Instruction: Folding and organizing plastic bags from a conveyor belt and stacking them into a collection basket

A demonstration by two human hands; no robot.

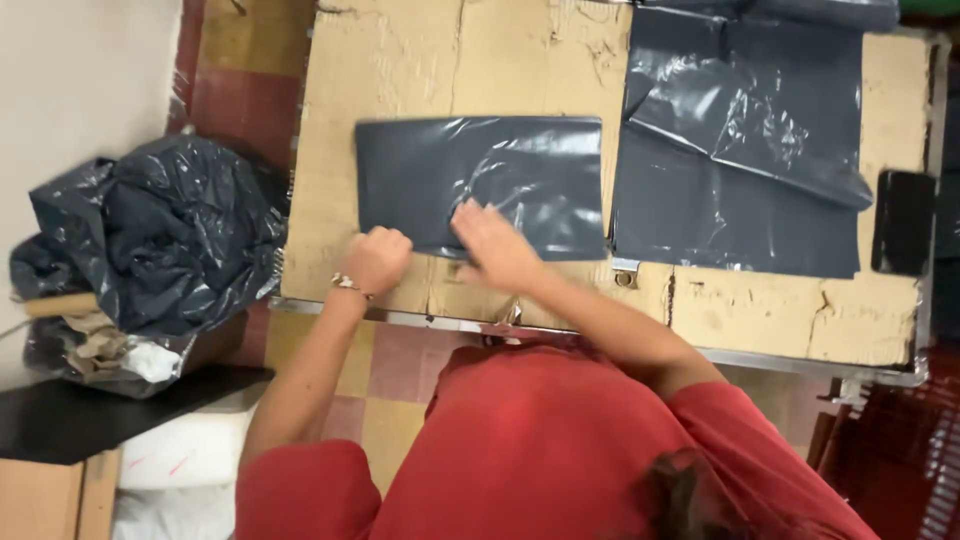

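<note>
Pressing flat, the right hand (495, 243) spreads open fingers on the near edge of a dark plastic mailer bag (480, 185) lying on the cardboard-covered table (400, 60). Beside it, the left hand (377, 260) rests fisted, gripping nothing visible. Smoothing outward would best flatten the glossy, crinkled film (more bags (740, 150) lie right).

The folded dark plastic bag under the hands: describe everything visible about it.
The folded dark plastic bag is a glossy grey-black rectangle of thin, wrinkled film lying flat on the cardboard-covered table. Light glints off its creases. The right hand presses flat on its near edge; the left hand, loosely curled, sits at its near left corner. A larger, loosely spread dark sheet lies just beside it.
</note>
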